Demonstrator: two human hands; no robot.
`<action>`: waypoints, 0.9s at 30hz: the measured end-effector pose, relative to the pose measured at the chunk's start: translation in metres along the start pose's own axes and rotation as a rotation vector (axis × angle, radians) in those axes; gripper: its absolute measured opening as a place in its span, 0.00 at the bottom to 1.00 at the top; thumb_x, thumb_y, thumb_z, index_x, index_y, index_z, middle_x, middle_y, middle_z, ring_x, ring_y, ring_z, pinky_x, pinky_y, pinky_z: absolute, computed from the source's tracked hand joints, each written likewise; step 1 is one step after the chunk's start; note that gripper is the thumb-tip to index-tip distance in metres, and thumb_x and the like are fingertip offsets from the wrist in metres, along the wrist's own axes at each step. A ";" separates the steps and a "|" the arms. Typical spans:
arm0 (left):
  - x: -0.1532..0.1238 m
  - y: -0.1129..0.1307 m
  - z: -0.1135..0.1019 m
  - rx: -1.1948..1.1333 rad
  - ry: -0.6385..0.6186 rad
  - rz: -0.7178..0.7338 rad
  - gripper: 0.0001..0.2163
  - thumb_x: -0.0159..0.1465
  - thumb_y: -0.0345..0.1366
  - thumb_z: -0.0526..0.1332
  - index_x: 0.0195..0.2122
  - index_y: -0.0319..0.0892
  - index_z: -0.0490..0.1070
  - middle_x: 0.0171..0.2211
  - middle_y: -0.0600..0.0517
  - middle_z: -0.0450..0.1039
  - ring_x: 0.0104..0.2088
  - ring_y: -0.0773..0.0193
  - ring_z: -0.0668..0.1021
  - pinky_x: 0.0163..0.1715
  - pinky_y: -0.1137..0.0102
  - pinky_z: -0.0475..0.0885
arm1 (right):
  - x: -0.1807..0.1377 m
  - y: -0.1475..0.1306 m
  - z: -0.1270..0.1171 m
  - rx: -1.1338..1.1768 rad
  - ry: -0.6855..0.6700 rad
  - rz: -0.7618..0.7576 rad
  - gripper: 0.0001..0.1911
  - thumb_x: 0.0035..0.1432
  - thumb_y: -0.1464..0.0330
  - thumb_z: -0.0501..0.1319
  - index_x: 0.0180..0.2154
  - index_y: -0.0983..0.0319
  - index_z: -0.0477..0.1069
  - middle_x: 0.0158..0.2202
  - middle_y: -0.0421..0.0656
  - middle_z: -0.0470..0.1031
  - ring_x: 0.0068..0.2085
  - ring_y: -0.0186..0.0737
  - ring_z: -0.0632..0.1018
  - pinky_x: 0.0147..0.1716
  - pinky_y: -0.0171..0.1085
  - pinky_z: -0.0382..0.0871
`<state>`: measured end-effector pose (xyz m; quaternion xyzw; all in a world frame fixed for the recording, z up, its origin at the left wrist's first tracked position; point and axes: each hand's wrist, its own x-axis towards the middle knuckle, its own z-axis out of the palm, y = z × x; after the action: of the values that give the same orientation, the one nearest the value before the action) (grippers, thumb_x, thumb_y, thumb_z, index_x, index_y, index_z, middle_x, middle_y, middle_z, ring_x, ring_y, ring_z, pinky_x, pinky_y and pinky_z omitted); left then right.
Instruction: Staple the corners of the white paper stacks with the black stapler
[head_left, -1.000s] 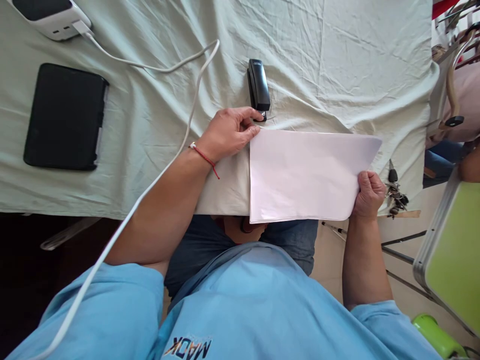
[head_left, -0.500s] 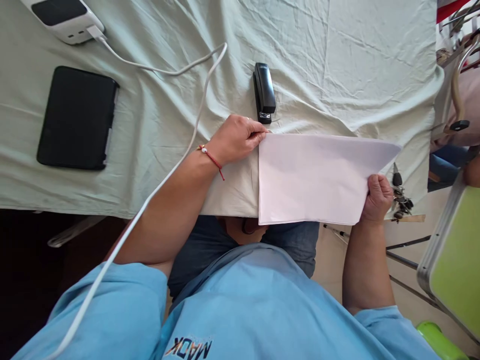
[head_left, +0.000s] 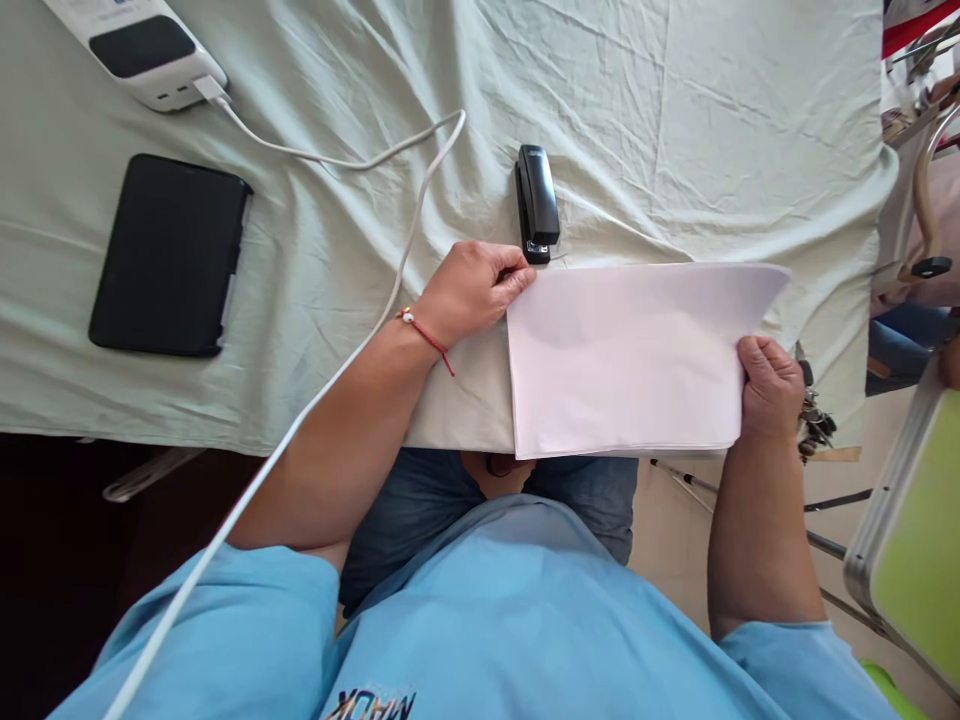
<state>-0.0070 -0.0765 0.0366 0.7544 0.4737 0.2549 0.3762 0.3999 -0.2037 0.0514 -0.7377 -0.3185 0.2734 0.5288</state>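
Note:
A stack of white paper sheets (head_left: 630,355) lies across the near edge of a table covered in pale green cloth (head_left: 675,130). My left hand (head_left: 472,290) pinches the stack's far left corner, fingers closed on it. My right hand (head_left: 769,385) grips the stack's right edge, fingers curled round it. A black stapler (head_left: 537,200) lies on the cloth just beyond my left fingertips, close to the paper's corner but apart from it.
A black tablet-like case (head_left: 171,255) lies at the left. A white power strip (head_left: 142,50) sits at the far left with a white cable (head_left: 390,290) running down past my left arm. Keys (head_left: 814,420) hang near my right hand. A green chair (head_left: 911,530) stands at the right.
The paper stack has shifted slightly and levelled, with my right hand sliding up along its right edge. My left hand keeps its pinch on the corner near the stapler.

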 end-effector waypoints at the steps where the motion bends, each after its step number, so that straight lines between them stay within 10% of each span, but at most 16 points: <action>1: 0.000 0.000 -0.002 -0.030 0.002 -0.023 0.13 0.76 0.39 0.62 0.38 0.42 0.85 0.31 0.49 0.79 0.37 0.57 0.78 0.44 0.62 0.72 | 0.006 -0.003 -0.002 -0.035 -0.069 0.037 0.31 0.38 0.48 0.87 0.32 0.61 0.81 0.29 0.39 0.75 0.33 0.33 0.70 0.33 0.35 0.67; 6: 0.001 -0.001 -0.005 -0.045 -0.039 -0.074 0.12 0.73 0.38 0.63 0.34 0.45 0.85 0.28 0.50 0.79 0.36 0.56 0.79 0.43 0.61 0.73 | 0.037 -0.019 -0.002 -0.218 -0.408 0.202 0.24 0.53 0.52 0.85 0.36 0.62 0.82 0.28 0.39 0.75 0.28 0.30 0.65 0.25 0.33 0.54; 15: 0.011 -0.002 0.003 0.006 0.219 -0.207 0.04 0.66 0.33 0.70 0.40 0.47 0.85 0.32 0.52 0.87 0.35 0.57 0.83 0.43 0.61 0.77 | 0.052 -0.039 0.059 -0.269 -0.281 0.226 0.10 0.69 0.75 0.70 0.32 0.62 0.78 0.27 0.38 0.76 0.29 0.32 0.70 0.29 0.33 0.63; 27: 0.020 -0.020 0.010 0.013 0.277 -0.101 0.11 0.72 0.31 0.65 0.52 0.46 0.85 0.44 0.50 0.92 0.41 0.57 0.87 0.51 0.63 0.82 | 0.067 0.005 0.063 -0.281 -0.137 -0.193 0.10 0.66 0.68 0.79 0.33 0.59 0.82 0.26 0.36 0.67 0.33 0.34 0.62 0.36 0.36 0.59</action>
<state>-0.0014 -0.0558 0.0152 0.6896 0.5602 0.3341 0.3147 0.3979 -0.1156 0.0242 -0.7500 -0.4580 0.2238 0.4214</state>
